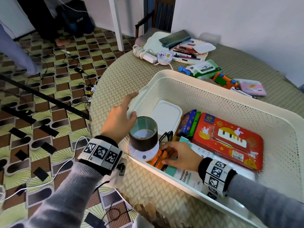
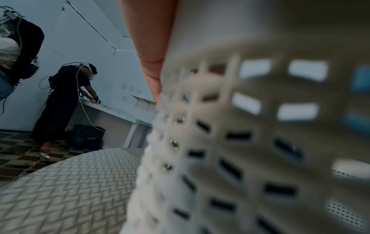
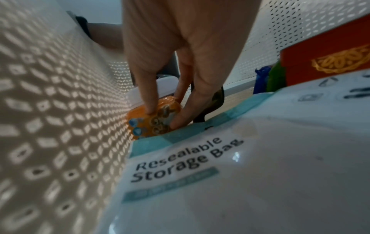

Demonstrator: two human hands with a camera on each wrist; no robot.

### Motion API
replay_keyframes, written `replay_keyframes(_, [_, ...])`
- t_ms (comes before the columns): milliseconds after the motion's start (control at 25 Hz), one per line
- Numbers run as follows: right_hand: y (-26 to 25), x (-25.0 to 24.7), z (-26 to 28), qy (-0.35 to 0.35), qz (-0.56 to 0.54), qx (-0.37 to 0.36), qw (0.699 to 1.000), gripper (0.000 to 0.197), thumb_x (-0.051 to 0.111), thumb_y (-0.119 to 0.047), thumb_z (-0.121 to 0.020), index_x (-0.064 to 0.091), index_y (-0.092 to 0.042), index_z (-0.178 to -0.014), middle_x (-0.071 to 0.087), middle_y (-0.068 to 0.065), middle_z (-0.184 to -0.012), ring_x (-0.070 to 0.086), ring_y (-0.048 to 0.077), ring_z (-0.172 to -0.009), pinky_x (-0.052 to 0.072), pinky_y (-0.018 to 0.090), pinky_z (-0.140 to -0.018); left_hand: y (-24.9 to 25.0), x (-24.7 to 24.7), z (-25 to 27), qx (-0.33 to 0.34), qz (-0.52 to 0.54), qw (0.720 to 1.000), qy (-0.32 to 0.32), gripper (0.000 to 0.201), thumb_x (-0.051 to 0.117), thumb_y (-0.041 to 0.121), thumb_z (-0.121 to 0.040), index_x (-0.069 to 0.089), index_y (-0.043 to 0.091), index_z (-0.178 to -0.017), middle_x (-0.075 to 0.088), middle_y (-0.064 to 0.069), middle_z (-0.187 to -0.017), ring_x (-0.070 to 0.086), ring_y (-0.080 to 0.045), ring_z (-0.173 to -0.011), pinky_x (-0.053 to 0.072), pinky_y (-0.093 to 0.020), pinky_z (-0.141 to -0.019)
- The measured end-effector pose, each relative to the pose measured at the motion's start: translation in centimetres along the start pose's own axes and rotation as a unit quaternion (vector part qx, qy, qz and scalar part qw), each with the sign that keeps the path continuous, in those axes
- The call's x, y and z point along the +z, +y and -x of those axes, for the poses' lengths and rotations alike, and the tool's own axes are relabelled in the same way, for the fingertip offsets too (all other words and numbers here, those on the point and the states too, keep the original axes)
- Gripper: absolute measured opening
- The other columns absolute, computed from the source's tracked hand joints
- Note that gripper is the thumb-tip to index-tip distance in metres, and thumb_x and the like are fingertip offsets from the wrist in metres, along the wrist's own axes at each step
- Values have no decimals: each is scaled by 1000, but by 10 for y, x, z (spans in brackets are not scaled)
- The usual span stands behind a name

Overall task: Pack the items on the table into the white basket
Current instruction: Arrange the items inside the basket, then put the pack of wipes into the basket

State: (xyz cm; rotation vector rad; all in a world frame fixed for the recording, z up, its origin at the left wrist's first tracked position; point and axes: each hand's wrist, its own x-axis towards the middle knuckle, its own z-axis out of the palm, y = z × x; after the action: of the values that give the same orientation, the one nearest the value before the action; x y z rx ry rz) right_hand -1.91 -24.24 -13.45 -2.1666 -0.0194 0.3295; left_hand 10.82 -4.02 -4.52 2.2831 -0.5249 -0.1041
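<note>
The left hand reaches forward from a grey sleeve and grips the near-left corner of the white basket, thumb hooked inside the rim and fingers spread along the outside (the left wrist view shows only a finger pressed against the perforated wall). The right hand is down inside the basket at its near-left end, its fingers curled round an orange snack packet and pinching it from both sides.

The packet sits low against the basket's near wall, wedged beside a resealable storage bag pack and just below a white round device carrying a roll of brown tape. Farther in lie a white lidded box, dark glasses, blue and green biscuit packets and a red tin with rabbits printed on it, all inside the basket.

The basket stands on a round table covered with a beige woven-pattern cloth. Beyond its far rim, still on the table, are a wet-wipes pack, an orange toy car, a pink pack, a blue toy piece, a white charger with its cable and a tray of pens. The floor is patterned in brown and green, strewn with cables; a second person stands at a white desk by the wall.
</note>
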Motion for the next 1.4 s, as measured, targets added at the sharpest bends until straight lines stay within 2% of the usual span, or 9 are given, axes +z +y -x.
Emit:
replay_keyframes(160, [-7, -2, -2, -9, 65, -5, 998, 41, 78, -20, -77, 63, -14, -115, 60, -13, -96, 58, -1, -86, 44, 7, -78, 1, -1, 0, -1, -5, 1000, 5, 56, 53, 11, -91, 39, 37, -138, 49, -2, -59, 50, -22, -51, 36, -29, -56])
replay_keyframes(320, [-24, -26, -2, -58, 100, 5, 993, 40, 76, -22, -80, 64, -13, -116, 63, -13, -93, 61, -2, -82, 46, 7, -73, 2, -3, 2, -5, 2, 1000, 0, 56, 54, 13, -91, 38, 39, -139, 60, -10, -76, 54, -25, -61, 47, -33, -62])
replay_keyframes(480, [-48, -59, -2, -25, 127, -3, 992, 29, 73, -18, -83, 67, -11, -111, 62, -18, -85, 59, -14, -75, 42, 4, -66, 2, -4, 4, -3, -2, 1000, -6, 58, 54, 14, -91, 36, 39, -140, 61, -11, -89, 57, -25, -71, 50, -38, -74])
replay_keyframes(640, [-81, -81, 6, 23, 145, -9, 989, 22, 70, -21, -85, 67, -20, -108, 70, -4, -87, 65, 11, -80, 49, 19, -71, 3, -6, 3, -4, 14, 1000, -15, 57, 58, 15, -88, 40, 37, -138, 64, -10, -90, 61, -25, -76, 52, -39, -76])
replay_keyframes(800, [-119, -97, 23, 77, 168, -37, 982, 20, 70, -23, -85, 69, -22, -105, 71, -3, -87, 66, 10, -80, 51, 26, -76, 3, -10, 14, -13, 76, 997, 14, 43, 59, 14, -90, 51, 24, -131, 61, 1, -95, 56, -6, -77, 44, -20, -66])
replay_keyframes(880, [-138, -101, 35, 98, 190, -44, 976, 20, 69, -25, -86, 69, -22, -106, 70, -3, -89, 65, 12, -83, 51, 30, -80, 4, -13, 28, -9, 94, 995, 35, 35, 58, 16, -92, 54, 18, -126, 60, 4, -93, 55, -4, -77, 42, -18, -66])
replay_keyframes(1040, [-172, -91, 63, 130, 191, -67, 971, 18, 66, -25, -88, 69, -22, -105, 69, -7, -89, 65, 14, -82, 51, 30, -77, 3, -19, 66, -14, 154, 984, 94, 28, 53, 21, -96, 55, 15, -124, 61, 2, -101, 54, -2, -86, 41, -14, -73])
replay_keyframes(1200, [-195, -62, 90, 160, 117, -143, 970, 16, 63, -17, -89, 70, -20, -104, 69, -6, -89, 61, 10, -75, 44, 13, -62, -6, -21, 107, -31, 163, 978, 129, 29, 53, 22, -96, 54, 15, -124, 60, 4, -105, 53, 7, -88, 40, -5, -68])
replay_keyframes(1400, [-183, 6, 95, 140, 12, -208, 968, 17, 60, -8, -91, 69, -13, -105, 67, 3, -87, 57, 24, -71, 46, 27, -60, -31, -16, 163, -50, 145, 981, 119, 30, 57, 17, -94, 54, 16, -123, 61, 2, -106, 57, -8, -94, 42, -11, -70])
